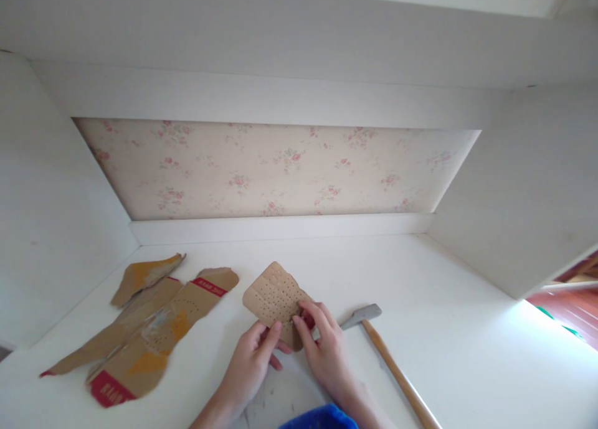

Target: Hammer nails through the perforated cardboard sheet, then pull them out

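Observation:
A tan piece of cardboard (275, 295) with rounded corners and rows of small punched holes is held tilted above the white surface. My left hand (256, 354) grips its lower left edge, thumb on top and fingers beneath. At its right side, my right hand (322, 339) is closed, with thumb and index finger pinched against the cardboard. Whether a small item sits between those fingertips is too fine to tell. A hammer (390, 360) with a grey metal head and wooden handle lies just right of my right hand.
Torn cardboard scraps (140, 335) with red print and yellow-orange tape lie at the left. A blue object (322, 418), partly cut off, is at the bottom edge. White panels (495, 186) enclose the surface on the sides and above, with floral wallpaper (280, 174) behind.

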Action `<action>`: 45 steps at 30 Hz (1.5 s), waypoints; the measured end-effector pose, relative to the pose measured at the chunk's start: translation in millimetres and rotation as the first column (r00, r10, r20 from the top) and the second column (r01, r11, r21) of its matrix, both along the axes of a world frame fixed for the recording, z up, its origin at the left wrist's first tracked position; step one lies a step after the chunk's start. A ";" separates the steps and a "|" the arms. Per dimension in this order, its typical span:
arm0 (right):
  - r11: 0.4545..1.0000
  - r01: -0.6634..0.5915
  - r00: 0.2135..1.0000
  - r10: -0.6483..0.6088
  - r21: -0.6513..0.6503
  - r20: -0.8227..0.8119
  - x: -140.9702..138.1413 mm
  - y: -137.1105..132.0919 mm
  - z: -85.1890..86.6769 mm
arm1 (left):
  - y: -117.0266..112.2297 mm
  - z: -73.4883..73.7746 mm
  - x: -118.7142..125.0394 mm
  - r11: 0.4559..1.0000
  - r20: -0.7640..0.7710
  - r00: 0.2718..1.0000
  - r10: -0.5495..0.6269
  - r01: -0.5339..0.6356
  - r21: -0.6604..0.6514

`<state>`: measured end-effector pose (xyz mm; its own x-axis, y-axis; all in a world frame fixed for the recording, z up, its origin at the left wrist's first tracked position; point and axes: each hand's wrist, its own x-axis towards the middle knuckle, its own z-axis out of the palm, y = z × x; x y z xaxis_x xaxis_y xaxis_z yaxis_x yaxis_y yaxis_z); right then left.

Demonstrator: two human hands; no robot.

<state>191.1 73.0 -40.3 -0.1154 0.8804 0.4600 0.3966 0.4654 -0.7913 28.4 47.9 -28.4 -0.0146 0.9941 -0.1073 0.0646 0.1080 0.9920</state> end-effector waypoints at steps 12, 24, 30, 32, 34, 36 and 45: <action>0.999 -0.029 0.999 0.029 0.021 0.043 0.6 2.7 3.8 | 4.6 4.4 -1.1 0.997 0.034 0.999 -0.023 0.025 -0.074; 1.000 -0.023 0.991 0.025 -0.020 0.130 -0.2 2.7 6.0 | 5.3 -3.4 -6.3 0.996 -0.002 0.997 -0.082 0.081 -0.048; 0.998 -0.029 0.990 0.037 -0.054 0.138 -2.6 4.1 3.2 | 4.5 -5.2 -6.2 0.995 -0.022 0.996 -0.091 0.090 -0.040; 0.997 -0.032 0.990 0.041 -0.068 0.134 -2.7 4.6 1.9 | 4.2 -4.9 -5.8 0.996 -0.023 0.996 -0.085 0.084 -0.041; 0.996 -0.032 0.991 0.042 -0.082 0.127 -2.3 5.0 1.2 | 4.3 -4.9 -5.4 0.996 -0.018 0.997 -0.079 0.078 -0.042; 0.995 -0.022 0.993 0.033 -0.093 0.116 -1.7 5.2 1.1 | 4.8 -5.4 -5.3 0.997 -0.016 0.998 -0.062 0.061 -0.044; 0.993 -0.015 0.994 0.027 -0.115 0.103 -1.1 5.1 1.2 | 7.2 -6.9 -3.7 0.999 -0.042 0.999 -0.016 0.014 -0.041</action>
